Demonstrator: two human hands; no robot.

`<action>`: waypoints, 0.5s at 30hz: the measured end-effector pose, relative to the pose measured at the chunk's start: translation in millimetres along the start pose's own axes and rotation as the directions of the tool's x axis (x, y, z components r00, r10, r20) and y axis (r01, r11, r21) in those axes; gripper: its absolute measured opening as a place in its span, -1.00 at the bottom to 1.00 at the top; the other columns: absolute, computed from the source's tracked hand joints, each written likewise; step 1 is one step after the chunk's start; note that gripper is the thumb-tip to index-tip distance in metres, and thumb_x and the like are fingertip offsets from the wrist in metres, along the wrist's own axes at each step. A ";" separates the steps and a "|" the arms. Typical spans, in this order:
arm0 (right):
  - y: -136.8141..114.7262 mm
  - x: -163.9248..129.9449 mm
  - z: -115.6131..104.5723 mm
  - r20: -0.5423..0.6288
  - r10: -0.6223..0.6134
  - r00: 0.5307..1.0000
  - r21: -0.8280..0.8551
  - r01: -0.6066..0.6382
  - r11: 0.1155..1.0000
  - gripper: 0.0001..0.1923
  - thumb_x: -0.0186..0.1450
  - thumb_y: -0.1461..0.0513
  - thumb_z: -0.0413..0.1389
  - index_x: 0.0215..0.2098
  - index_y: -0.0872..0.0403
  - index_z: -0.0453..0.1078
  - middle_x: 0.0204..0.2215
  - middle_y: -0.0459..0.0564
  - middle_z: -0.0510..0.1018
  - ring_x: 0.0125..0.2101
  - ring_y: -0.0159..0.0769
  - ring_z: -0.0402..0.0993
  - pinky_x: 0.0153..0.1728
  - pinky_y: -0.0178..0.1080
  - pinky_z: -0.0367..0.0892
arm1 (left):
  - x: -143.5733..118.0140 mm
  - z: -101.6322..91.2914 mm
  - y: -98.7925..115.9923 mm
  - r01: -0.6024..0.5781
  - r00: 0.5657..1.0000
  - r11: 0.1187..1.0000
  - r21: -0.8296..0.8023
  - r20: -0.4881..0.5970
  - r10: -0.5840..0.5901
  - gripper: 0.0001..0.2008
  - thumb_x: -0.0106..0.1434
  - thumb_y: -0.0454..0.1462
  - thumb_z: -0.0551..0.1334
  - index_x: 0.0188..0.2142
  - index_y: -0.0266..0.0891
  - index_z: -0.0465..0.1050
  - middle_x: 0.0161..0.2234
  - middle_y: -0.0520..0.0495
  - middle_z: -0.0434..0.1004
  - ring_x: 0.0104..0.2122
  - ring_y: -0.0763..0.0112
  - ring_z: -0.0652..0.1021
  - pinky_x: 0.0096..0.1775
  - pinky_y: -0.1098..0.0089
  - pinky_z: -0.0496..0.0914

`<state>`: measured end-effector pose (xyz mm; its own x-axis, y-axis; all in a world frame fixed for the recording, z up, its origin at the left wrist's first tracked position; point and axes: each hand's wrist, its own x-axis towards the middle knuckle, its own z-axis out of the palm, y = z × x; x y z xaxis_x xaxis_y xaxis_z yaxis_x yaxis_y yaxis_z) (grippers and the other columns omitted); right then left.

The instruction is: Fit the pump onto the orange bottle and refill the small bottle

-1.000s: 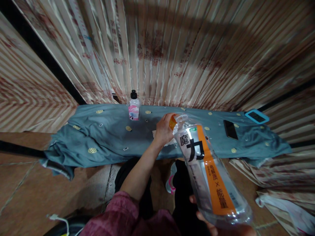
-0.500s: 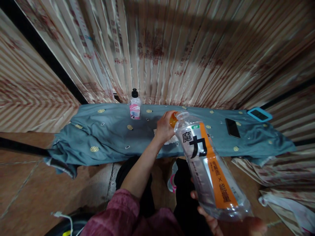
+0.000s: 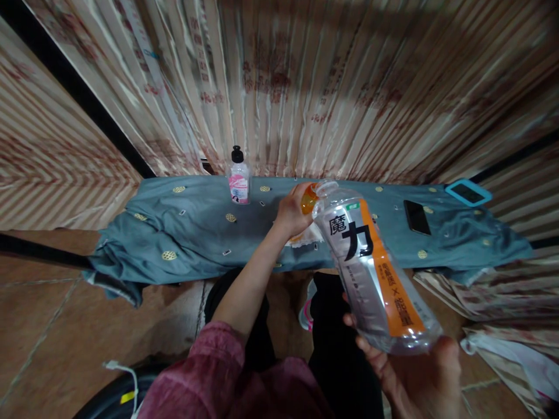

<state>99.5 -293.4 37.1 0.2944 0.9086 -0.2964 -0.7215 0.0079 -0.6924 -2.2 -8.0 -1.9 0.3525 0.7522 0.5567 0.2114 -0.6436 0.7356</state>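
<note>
Left hand (image 3: 293, 212) holding small orange object (image 3: 309, 199) at center, right hand (image 3: 417, 381) cradling tilted clear bottle (image 3: 373, 270) at lower right

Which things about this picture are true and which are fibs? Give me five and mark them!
1. The right hand holds the big bottle near its base. True.
2. The big bottle stands straight up. False: the big bottle is tilted.
3. The left hand holds an orange thing. True.
4. The small bottle has a white top. False: the small bottle has a black top.
5. In the picture, the phone is right of the small bottle. True.
</note>
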 end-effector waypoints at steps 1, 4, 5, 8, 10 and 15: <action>-0.2 1.4 1.0 -0.007 0.007 1.000 -0.001 -0.007 1.000 -0.43 0.10 -0.10 0.30 0.04 -0.13 0.49 -0.02 0.11 0.60 -0.16 0.13 0.61 -0.27 -0.07 0.58 | 0.3 -0.5 -0.7 -0.003 1.000 1.000 -0.013 0.002 0.003 -0.53 0.10 -0.27 0.33 0.02 -0.23 0.36 0.03 -0.21 0.51 0.01 0.13 0.53 0.04 0.20 0.42; -0.4 6.0 8.8 -0.029 -0.003 1.000 -0.016 0.002 1.000 -0.42 0.03 -0.10 0.34 -0.02 -0.10 0.53 -0.09 0.14 0.63 -0.23 0.14 0.62 -0.33 -0.08 0.58 | 0.9 -2.7 -3.4 -0.005 1.000 0.998 -0.063 0.018 0.006 -0.55 0.14 -0.24 0.30 0.04 -0.22 0.37 0.04 -0.21 0.51 0.03 0.13 0.53 0.05 0.21 0.41; -0.3 7.5 12.5 -0.043 -0.025 0.999 -0.023 0.024 0.999 -0.44 0.01 -0.10 0.35 -0.07 -0.07 0.56 -0.13 0.16 0.65 -0.26 0.14 0.63 -0.37 -0.10 0.58 | 1.0 -3.6 -4.5 -0.008 1.000 0.997 -0.081 0.024 0.010 -0.56 0.16 -0.22 0.28 0.04 -0.22 0.37 0.04 -0.21 0.52 0.03 0.13 0.52 0.06 0.20 0.40; 0.6 11.7 21.4 -0.096 -0.073 0.993 -0.040 0.070 0.997 -0.43 -0.08 -0.09 0.40 -0.16 -0.01 0.60 -0.21 0.22 0.66 -0.37 0.17 0.63 -0.48 -0.12 0.56 | 1.3 -6.7 -7.5 -0.021 0.999 0.991 -0.135 0.040 0.026 -0.57 0.23 -0.13 0.20 0.06 -0.24 0.37 0.07 -0.22 0.51 0.06 0.12 0.51 0.10 0.19 0.37; 1.8 14.7 22.9 -0.096 -0.082 0.992 -0.045 0.078 0.996 -0.44 -0.09 -0.08 0.41 -0.17 -0.02 0.60 -0.23 0.19 0.67 -0.37 0.16 0.63 -0.48 -0.12 0.56 | 1.5 -8.5 -8.7 -0.017 0.999 0.987 -0.161 0.049 0.025 -0.54 0.27 -0.06 0.13 0.07 -0.23 0.38 0.08 -0.20 0.50 0.08 0.12 0.49 0.12 0.18 0.34; 7.5 27.7 15.2 -0.071 -0.085 0.994 -0.031 0.083 0.996 -0.48 -0.08 -0.03 0.41 -0.18 -0.02 0.60 -0.27 0.16 0.68 -0.37 0.12 0.65 -0.46 -0.14 0.56 | 2.8 -10.3 -8.3 0.026 0.998 0.982 -0.189 0.054 -0.016 -0.47 0.33 0.01 -0.05 0.09 -0.23 0.39 0.10 -0.17 0.50 0.11 0.14 0.47 0.15 0.18 0.31</action>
<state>92.8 -261.8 33.8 0.3984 0.8728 -0.2819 -0.6749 0.0708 -0.7345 -12.3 0.9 -2.5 0.3974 0.7539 0.5232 0.0440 -0.5851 0.8098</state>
